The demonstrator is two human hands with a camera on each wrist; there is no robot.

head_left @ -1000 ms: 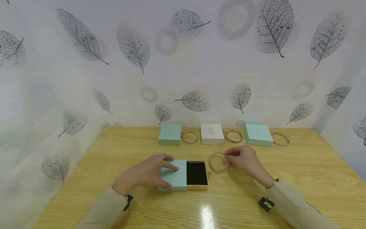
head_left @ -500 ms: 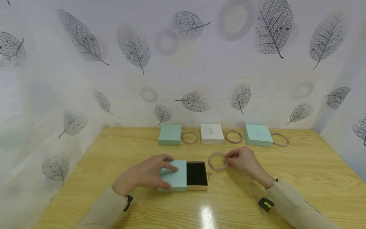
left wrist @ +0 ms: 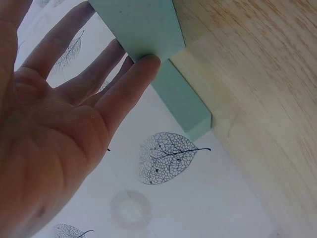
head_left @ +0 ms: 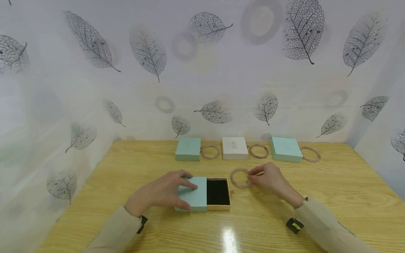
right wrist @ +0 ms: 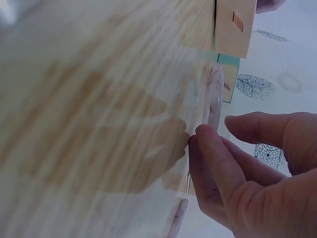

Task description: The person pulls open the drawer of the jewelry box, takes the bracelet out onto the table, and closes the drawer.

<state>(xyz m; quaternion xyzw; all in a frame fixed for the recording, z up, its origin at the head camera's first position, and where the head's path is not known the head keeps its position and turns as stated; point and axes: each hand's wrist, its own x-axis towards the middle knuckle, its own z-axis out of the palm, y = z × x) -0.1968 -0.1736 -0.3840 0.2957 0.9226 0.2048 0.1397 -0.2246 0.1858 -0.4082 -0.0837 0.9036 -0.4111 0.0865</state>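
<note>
- Lowered a little since a second ago, the bangle (head_left: 240, 177) now sits closer to the table (head_left: 332, 196), its near edge at or almost on the wood; I cannot tell which.
- My right hand (head_left: 272, 180) pinches the bangle's right rim between thumb and fingertips (right wrist: 210, 136), fingers curled around it.
- My left hand (head_left: 159, 193) has not moved: it lies flat on the mint sleeve (head_left: 193, 193), fingers nearly straight, steadying the box.
- The tray (head_left: 218, 192) is slid out to the right, showing a black lining; the bangle is just beside its far right corner.
- I judge the bangle stiff, smooth and light, probably stone or glass, so it could slip or chip if dropped. Gripping across the rim, as now, looks the safest hold.
- At the back stand three closed boxes, mint (head_left: 188, 148), white (head_left: 234, 148) and mint (head_left: 285, 149), each with a bangle (head_left: 210, 152) to its right.
</note>
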